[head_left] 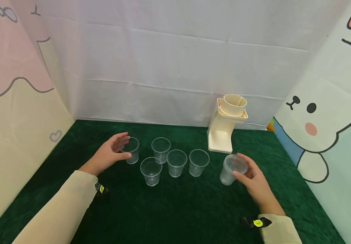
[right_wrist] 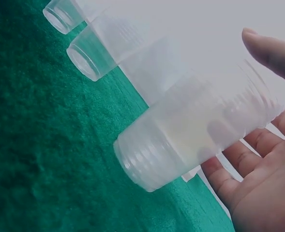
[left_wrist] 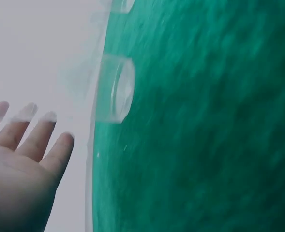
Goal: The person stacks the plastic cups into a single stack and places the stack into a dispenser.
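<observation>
My left hand (head_left: 109,154) reaches round the leftmost clear plastic cup (head_left: 134,154), fingers behind it and thumb in front. In the left wrist view the fingers (left_wrist: 38,137) look straight, their tips overlapping the cup's faint wall (left_wrist: 115,89). On the other side, my right hand (head_left: 254,181) holds a cloudier stack of clear plastic cups (head_left: 228,173) between thumb and fingers. Fingertips show through the stack (right_wrist: 157,145) in the right wrist view. Between the hands stand several more clear cups, among them a front one (head_left: 151,174) and a back one (head_left: 161,149), all upright.
A cream stand (head_left: 219,139) with a round cup-like top (head_left: 234,105) is at the back right, behind the stack. Dark green cloth (head_left: 169,217) covers the table. A white curtain (head_left: 151,67) hangs behind, with printed cartoon panels on both sides.
</observation>
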The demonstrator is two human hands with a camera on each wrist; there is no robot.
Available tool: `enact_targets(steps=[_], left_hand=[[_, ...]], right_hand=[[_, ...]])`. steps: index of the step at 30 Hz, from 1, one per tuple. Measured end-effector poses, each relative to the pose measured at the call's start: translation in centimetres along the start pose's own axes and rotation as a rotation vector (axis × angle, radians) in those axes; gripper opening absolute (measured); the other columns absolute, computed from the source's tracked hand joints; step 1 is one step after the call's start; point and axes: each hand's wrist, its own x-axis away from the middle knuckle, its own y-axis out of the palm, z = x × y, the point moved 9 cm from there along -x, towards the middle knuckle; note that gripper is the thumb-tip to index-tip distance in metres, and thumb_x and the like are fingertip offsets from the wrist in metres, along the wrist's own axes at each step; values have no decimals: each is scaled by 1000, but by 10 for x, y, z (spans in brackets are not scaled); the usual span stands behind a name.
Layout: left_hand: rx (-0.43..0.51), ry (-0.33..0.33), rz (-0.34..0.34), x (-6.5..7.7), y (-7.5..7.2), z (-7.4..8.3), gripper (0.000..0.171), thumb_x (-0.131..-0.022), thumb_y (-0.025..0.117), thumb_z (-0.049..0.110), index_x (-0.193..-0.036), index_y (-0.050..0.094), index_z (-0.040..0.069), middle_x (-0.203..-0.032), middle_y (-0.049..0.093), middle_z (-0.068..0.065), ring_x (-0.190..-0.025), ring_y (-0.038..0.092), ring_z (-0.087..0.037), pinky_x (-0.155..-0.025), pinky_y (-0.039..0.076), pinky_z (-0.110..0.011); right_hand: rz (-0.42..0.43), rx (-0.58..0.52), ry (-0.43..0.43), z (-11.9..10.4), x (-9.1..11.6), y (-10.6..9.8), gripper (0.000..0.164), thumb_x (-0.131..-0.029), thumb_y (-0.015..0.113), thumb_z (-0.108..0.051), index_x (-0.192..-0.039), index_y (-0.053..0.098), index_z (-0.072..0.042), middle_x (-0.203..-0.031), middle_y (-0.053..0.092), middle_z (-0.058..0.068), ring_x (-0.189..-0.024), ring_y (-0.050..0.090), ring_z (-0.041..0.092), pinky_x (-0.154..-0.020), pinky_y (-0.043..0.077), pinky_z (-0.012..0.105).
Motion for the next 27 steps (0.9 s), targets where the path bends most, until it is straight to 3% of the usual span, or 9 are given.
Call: enact_targets(steps=[6,14,27], left_hand=[[19,-27,-46,-4,-6,-8,84,-94,79,28,-161,30,13,-162,37,-16,-149,33,-37,-117,28,-62],[84,-16,-55,-6,0,-11,80,-95,78,25,-158,32,10,-160,37,-18,-146,38,-40,-113,35,-63],[46,-12,-37,-8,-2,-6,76,-95,77,28,-157,36,12,-155,45,-16,-142,45,-36,-112,37,-63]], right_hand=[[-9,-19,-1,-4,1,1,67,-103,65,-18,-160,30,-10,-156,43,19,-134,48,43,-92,47,17],[-5,-10,2,0,0,-1,66,-103,66,-20,-160,31,-12,-154,43,18,-133,49,41,-93,48,19],[-7,-10,-19,5,-2,-1,65,-104,65,-22,-160,33,-15,-155,44,17,-132,50,33,-94,48,19]])
